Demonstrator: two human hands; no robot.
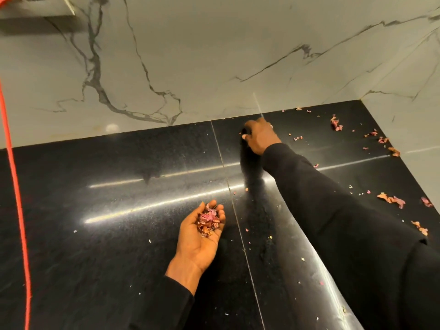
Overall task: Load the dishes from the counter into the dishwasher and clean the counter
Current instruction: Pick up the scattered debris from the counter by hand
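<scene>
The fingers (217, 211) of the left hand (202, 236) lie loosely cupped, palm up, cradling a small heap of pink and orange dried petal scraps (209, 220) over the middle of the black polished stone worktop (107, 246). The fingers (247, 134) of the right hand (260, 136) curl down onto the worktop's far edge by the white grey-veined marble wall (190, 67); whether they pinch anything I cannot tell. Loose petal bits (390, 200) lie scattered to the right.

Glossy black counter (119, 234) fills the lower frame; pink and orange scraps (390, 200) lie scattered at right and upper right, a small heap (209, 219) resting in the left hand (197, 245) at centre
</scene>
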